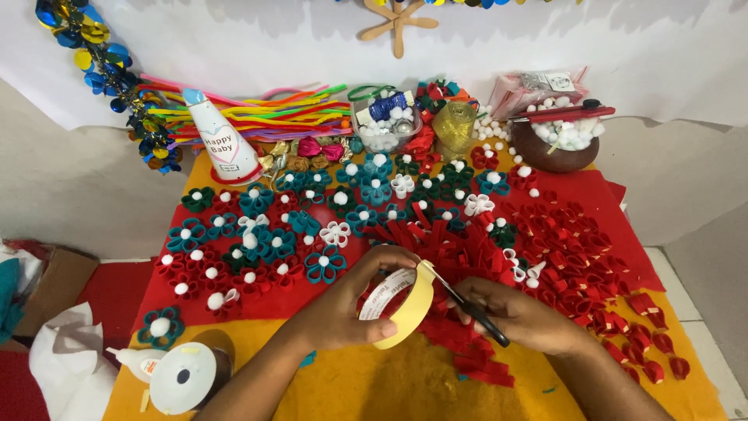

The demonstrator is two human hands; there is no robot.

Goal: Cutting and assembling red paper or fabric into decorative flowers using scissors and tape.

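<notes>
My left hand (352, 300) grips a roll of pale yellow tape (405, 310), thumb along its outer band, fingers through the core. My right hand (520, 318) holds small black-handled scissors (467, 306), whose blades touch the tape's upper edge near a lifted tape end. Both hands hover over a heap of red felt loops (460, 249) on the yellow and red felt mat (405, 386).
Teal, red, green and white felt flowers (257, 242) with white pompoms cover the mat's left and middle. Red folded petals (592, 249) lie at right. A glue bottle and ribbon spool (183, 376) sit front left. Behind are a party hat (220, 140), pipe cleaners, a pompom tub and a brown bowl (555, 144).
</notes>
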